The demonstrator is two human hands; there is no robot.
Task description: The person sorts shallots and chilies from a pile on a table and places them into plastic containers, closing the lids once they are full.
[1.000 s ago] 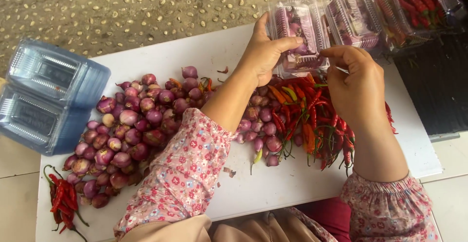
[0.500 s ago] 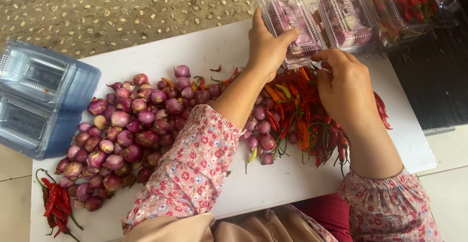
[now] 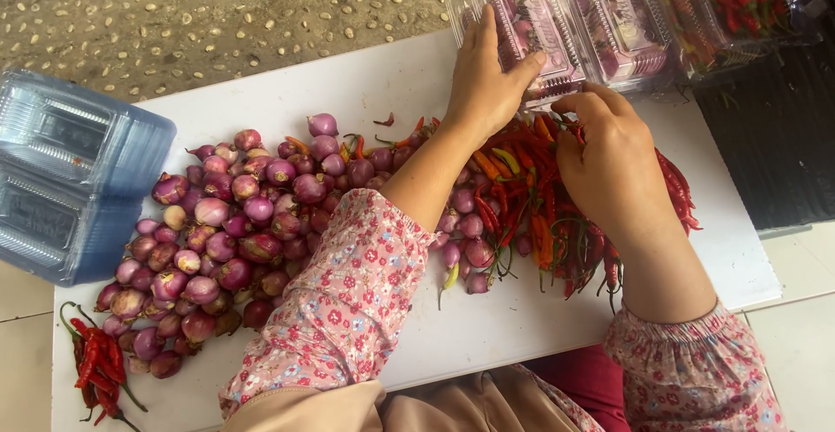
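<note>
The clear box of shallots (image 3: 535, 36), lifted between both hands a second ago, now rests at the far edge of the surface (image 3: 391, 93); the left hand (image 3: 487, 80) lies flat against it, and the right hand (image 3: 609, 149) is off it, over the chillies (image 3: 539, 206)

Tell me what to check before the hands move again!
1. Left hand flat on the clear box: ok.
2. Right hand at the box's near edge: ok; lid snapped shut: cannot tell.
3. Box resting on the white table: ok, at its far edge.
4. Chilies out from under the box: cannot tell, the hands hide its near edge.
5. Room beside it: not ok, a second filled box sits right against it.
</note>
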